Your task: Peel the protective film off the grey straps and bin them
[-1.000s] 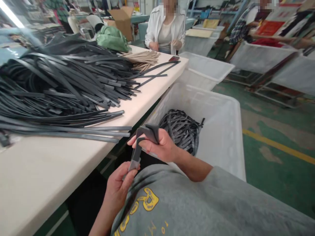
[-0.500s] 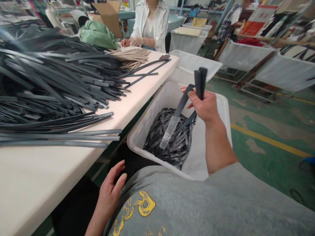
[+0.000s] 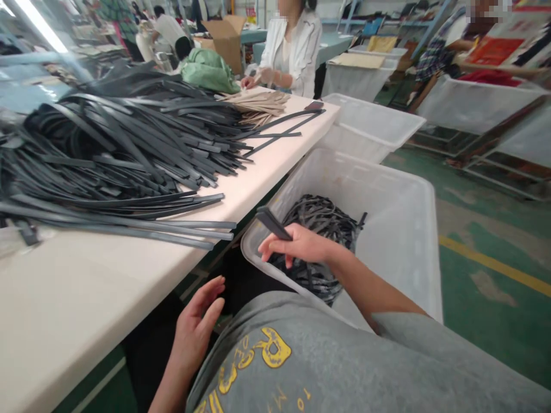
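My right hand [image 3: 299, 244] is closed on a few dark strips [image 3: 273, 222], whose ends stick up beyond the thumb toward the table. It is over the near left part of a white plastic bin [image 3: 394, 198]. Inside the bin lies a tangled heap of dark strips [image 3: 321, 212], partly covered by my hand and forearm. Low beside my lap, my left hand [image 3: 200, 315] is open and empty, its fingers slightly curled. A large pile of long black strips [image 3: 142, 137] covers the far part of the table [image 3: 107, 275], several with ends reaching its edge.
Beige strips [image 3: 262, 103] and a green cloth bundle [image 3: 209, 71] lie behind the black pile. A person in a white jacket [image 3: 307, 51] is at the table's far end. More white bins [image 3: 374, 117] stand beyond mine, and another person [image 3: 443, 46] is at the right.
My right hand has moved left and lower, from over the bin's middle toward the table edge. The hanging strip with the pale end no longer shows in it. My left hand stays by my lap.
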{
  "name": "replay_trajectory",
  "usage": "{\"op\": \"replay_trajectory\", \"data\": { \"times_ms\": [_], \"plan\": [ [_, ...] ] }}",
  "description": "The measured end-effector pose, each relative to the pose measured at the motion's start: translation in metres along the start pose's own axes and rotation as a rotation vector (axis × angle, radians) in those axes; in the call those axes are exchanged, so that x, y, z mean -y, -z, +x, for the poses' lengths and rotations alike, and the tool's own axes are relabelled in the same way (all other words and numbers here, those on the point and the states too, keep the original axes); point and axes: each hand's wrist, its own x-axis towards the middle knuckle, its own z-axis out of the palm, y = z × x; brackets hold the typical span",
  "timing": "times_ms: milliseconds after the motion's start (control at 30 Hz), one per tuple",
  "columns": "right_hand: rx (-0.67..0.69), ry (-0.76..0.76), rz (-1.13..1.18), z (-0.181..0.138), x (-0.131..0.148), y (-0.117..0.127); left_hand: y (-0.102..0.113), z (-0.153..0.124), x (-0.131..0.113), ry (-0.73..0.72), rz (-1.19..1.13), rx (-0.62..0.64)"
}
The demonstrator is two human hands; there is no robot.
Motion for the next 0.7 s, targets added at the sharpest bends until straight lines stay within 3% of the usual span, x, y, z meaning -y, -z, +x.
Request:
{"op": "replay_trajectory", "data": {
  "times_ms": [67, 133, 300, 400, 500, 700],
  "plan": [
    [0.189, -0.021, 0.080, 0.016, -0.001, -0.036, -0.007, 0.003, -0.017, -0.078, -0.037, 0.004],
    [0.278, -0.028, 0.084, 0.031, -0.005, -0.066, -0.012, 0.006, -0.031, -0.125, -0.080, -0.038],
    [0.274, -0.026, -0.017, 0.056, -0.013, -0.116, -0.005, 0.003, -0.046, -0.084, -0.171, -0.174],
    [0.229, -0.038, -0.006, 0.061, -0.013, -0.132, 0.002, -0.003, -0.044, -0.077, -0.176, -0.222],
    [0.288, -0.050, 0.095, 0.064, -0.016, -0.142, 0.010, -0.007, -0.038, -0.066, -0.162, -0.271],
    [0.314, -0.086, 0.212, 0.074, -0.025, -0.149, 0.035, -0.007, -0.028, -0.206, 0.019, -0.464]
  ]
}}
